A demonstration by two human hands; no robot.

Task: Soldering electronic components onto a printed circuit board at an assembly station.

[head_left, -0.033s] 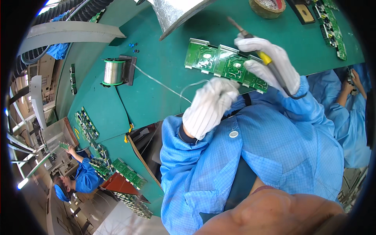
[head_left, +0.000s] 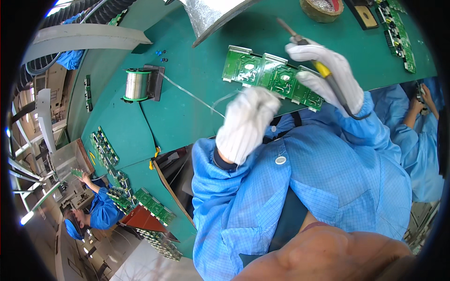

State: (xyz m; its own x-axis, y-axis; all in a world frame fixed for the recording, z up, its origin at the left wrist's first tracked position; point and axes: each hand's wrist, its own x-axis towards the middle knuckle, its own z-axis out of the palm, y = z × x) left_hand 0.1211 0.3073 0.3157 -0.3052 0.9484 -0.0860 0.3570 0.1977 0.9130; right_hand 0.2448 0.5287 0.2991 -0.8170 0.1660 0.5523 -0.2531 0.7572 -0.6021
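Note:
My right hand (head_left: 335, 70), in a white glove, grips a soldering iron (head_left: 323, 70) with a yellow band on its handle. The metal tip points up and left, above the table and clear of the board. My left hand (head_left: 248, 124), also gloved and a little blurred, is closed near the board's front edge. Solder wire (head_left: 187, 91) runs from the spool (head_left: 136, 85) to it and loops by its fingers; the exact grip is hidden. Between the hands lies a green circuit board (head_left: 265, 70) made of joined sections, its right part close to my right hand.
A metal hood (head_left: 211, 18) hangs over the far edge. At the far right are a round bowl (head_left: 322, 10), a sponge holder (head_left: 363, 14) and populated boards (head_left: 396, 40). More boards (head_left: 152, 206) lie at left. Co-workers (head_left: 101, 206) sit on both sides.
My left hand has shifted slightly up and left, with the solder wire loop moving too. My right hand and the iron have moved a little right and down.

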